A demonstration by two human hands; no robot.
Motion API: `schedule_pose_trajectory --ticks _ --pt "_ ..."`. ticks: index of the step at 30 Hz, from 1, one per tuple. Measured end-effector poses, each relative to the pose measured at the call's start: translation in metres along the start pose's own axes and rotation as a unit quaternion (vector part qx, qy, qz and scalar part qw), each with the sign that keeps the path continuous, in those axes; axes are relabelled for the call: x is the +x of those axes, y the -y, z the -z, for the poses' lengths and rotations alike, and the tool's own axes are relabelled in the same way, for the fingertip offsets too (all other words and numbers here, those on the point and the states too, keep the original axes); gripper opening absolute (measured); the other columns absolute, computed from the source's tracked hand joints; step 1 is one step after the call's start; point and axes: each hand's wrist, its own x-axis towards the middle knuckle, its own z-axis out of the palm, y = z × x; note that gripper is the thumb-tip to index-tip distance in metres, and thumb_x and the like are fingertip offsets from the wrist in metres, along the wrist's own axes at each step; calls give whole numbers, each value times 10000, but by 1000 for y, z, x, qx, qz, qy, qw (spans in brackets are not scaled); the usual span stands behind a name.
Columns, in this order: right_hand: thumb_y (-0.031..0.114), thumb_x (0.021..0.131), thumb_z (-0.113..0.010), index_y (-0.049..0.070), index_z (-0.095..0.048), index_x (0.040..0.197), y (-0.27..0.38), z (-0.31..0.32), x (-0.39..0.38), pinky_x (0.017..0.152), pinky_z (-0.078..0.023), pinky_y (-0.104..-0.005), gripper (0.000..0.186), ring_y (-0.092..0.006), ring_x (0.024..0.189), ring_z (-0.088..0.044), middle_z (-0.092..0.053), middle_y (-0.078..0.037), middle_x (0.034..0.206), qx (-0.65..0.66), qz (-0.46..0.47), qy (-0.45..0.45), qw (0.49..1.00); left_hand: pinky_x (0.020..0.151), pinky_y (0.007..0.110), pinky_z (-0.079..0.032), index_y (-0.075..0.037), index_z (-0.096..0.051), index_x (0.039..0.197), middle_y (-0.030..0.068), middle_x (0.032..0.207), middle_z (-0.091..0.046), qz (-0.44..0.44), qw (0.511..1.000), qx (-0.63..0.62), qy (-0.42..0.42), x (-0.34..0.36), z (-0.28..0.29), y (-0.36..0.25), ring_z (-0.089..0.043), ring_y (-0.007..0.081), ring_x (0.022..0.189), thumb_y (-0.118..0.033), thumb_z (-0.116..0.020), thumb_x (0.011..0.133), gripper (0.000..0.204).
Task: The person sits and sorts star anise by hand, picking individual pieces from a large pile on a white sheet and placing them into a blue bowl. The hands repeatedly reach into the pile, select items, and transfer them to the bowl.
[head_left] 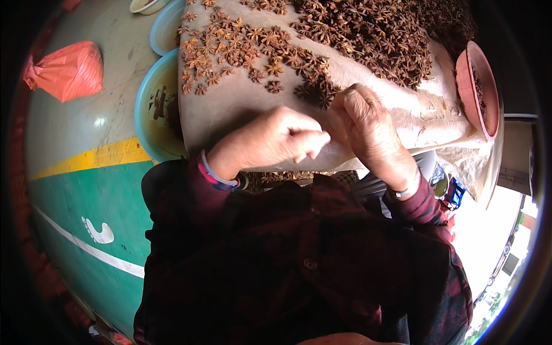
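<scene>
Star anise pods lie scattered over a plastic-covered work surface, heaped densely toward the back right. My left hand is above the near part of the cover, its fingers curled toward my right hand; what they hold, if anything, is hidden. Right of it, my right hand is closed with bent fingertips beside the near edge of a dark cluster of pods; whatever is inside cannot be made out. A small gap separates the two hands.
Two light-blue basins stand left of the work surface, below a pale bowl at top. A pink basin sits at the right edge. A red sack lies on the floor, which has green paint and a yellow stripe.
</scene>
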Motion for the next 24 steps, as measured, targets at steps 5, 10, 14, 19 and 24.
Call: schedule_pose_trajectory --ticks 5,10,14,19,24 --pt "302 992 -660 -11 -688 985 -7 16 32 758 -556 -407 314 -310 857 -690 -689 -156 926 198 -73 152 965 413 191 -315 -34 -669 1003 21 780 -615 -38 938 -275 -209 -7 55 2 -456 42 506 -299 -495 1063 323" --pt "54 945 -643 -17 -612 992 -34 -15 97 767 -525 -381 91 -308 879 -646 -618 -142 947 -21 94 14 995 449 204 -341 -58 -597 938 61 815 -583 -51 880 -388 -268 -4 71 17 -484 94 570 -335 -476 1087 337" --pt "79 926 -575 -2 -576 909 -44 -34 119 830 -521 -437 82 -368 933 -631 -615 -161 944 -190 138 86 968 449 207 -344 -89 -552 898 38 763 -547 -40 888 -343 -302 -5 68 17 -475 93 567 -276 -495 1084 270" --pt "60 928 -522 16 -606 1013 -47 -37 121 875 -530 -429 127 -354 982 -651 -642 -179 991 -279 154 153 935 456 209 -334 -91 -602 975 2 743 -552 -10 907 -267 -327 -4 57 13 -488 72 573 -217 -557 1050 153" --pt "75 928 -557 5 -646 993 -52 -40 135 803 -547 -443 130 -377 910 -675 -669 -201 923 -187 174 157 954 447 203 -332 -78 -667 1039 -8 729 -579 -9 918 -240 -315 -4 55 15 -499 58 552 -211 -609 1027 146"
